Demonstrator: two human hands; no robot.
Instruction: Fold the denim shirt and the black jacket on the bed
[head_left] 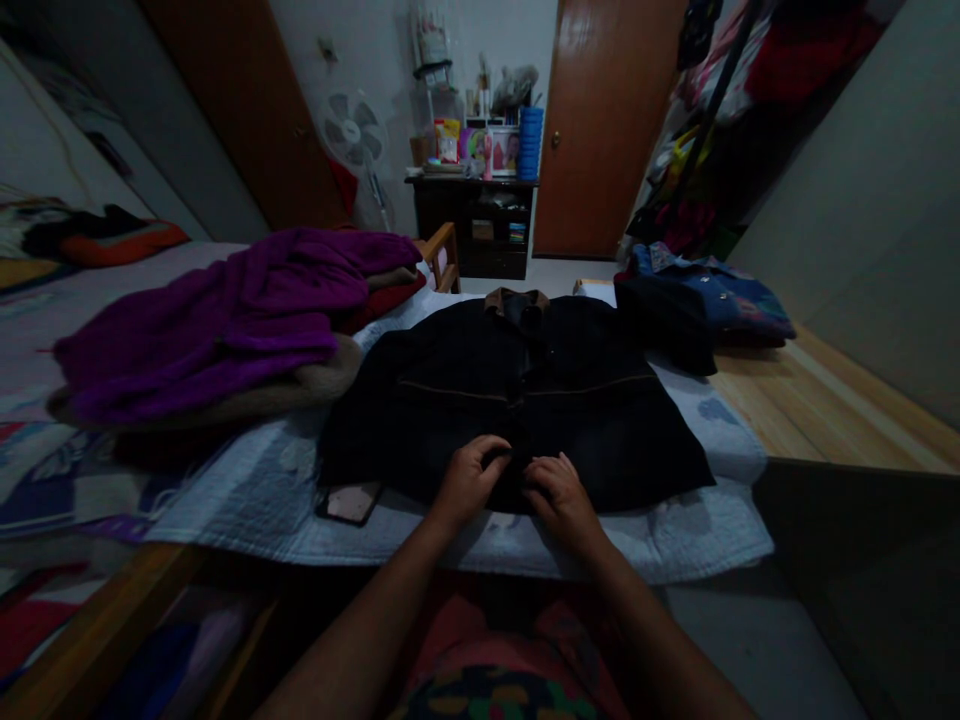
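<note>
A black jacket [600,430] with a brown collar [495,303] lies spread out flat, its collar pointing away from me. Thin light lines cross its chest on both sides of the front opening. Near the lower middle of the front, my left hand [474,480] pinches the dark cloth between thumb and fingers. Just right of it, my right hand [559,495] has its fingers curled onto the other front edge. In the dim light I cannot make out any button or zip between the fingers. A phone [351,502] lies partly under the jacket's lower left hem.
A light blue quilted cover [262,510] lies under the jacket. Purple clothing [247,310] is heaped at the left. Folded denim clothing [720,290] rests on a wooden ledge [795,390] at the right. Farther back are a fan [352,130] and a dark cabinet [442,215].
</note>
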